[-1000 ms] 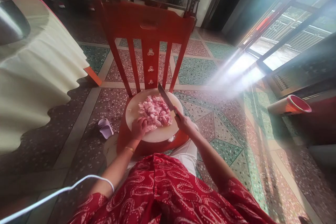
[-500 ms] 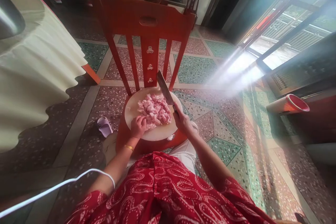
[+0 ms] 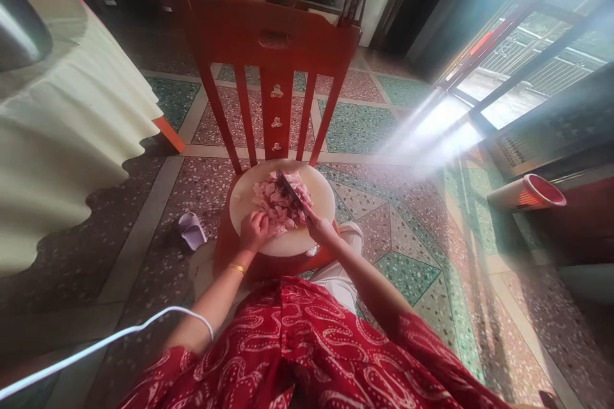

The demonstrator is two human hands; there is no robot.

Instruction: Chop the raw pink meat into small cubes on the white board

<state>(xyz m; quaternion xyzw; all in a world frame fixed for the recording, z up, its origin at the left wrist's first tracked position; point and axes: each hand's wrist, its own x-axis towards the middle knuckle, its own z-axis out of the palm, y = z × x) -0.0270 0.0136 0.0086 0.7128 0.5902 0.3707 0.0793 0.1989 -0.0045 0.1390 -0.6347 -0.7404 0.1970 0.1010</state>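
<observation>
Pink chopped raw meat (image 3: 275, 198) lies heaped on a round pale cutting board (image 3: 244, 185), which rests on the seat of a red wooden chair (image 3: 225, 255). My right hand (image 3: 321, 229) is wrapped round the handle of a cleaver (image 3: 291, 192). The blade points away from me and lies edge-down in the middle of the heap. At the heap's near left side, my left hand (image 3: 254, 231) has its fingers curled against the meat. Whether a piece is pinched in them is hidden.
The chair's tall slatted back (image 3: 275, 102) rises beyond the board. To the left stands a table with a cream cloth (image 3: 96, 121). A lilac slipper (image 3: 192, 230) lies on the floor, a bin (image 3: 522, 193) stands right, and a white cable (image 3: 105, 339) crosses near my left arm.
The cleaver has come down from above the board's right side into the meat, my right hand moving left and lower with it. My left hand has hardly moved.
</observation>
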